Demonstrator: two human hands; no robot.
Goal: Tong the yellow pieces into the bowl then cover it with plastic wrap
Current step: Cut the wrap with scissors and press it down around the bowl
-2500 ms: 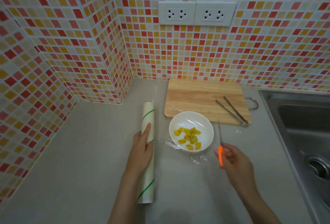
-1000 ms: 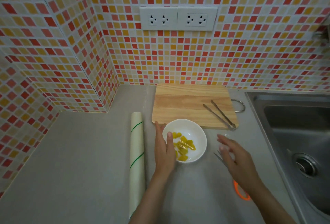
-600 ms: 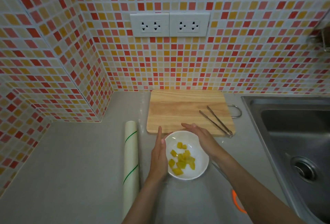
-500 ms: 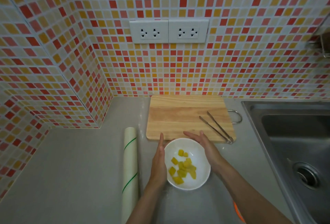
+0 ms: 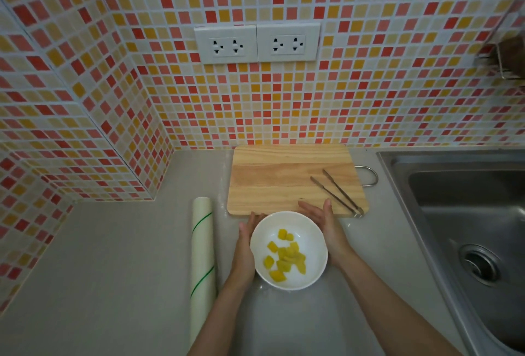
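Grey counter (image 5: 113, 256), flat hands (image 5: 244, 250) flanking bowl (image 5: 312, 242)

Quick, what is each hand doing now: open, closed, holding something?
Left hand: open, flat against the left side of the white bowl, gripping nothing.
Right hand: open, flat against the bowl's right side, gripping nothing.

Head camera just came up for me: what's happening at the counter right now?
A person's left hand and right hand are pressed flat against the sides of a round white bowl holding yellow pieces, apparently smoothing clear wrap around it; the film itself is hard to see. The white plastic wrap roll with green stripes lies left of the bowl. Thin metal tongs rest on the wooden cutting board behind.
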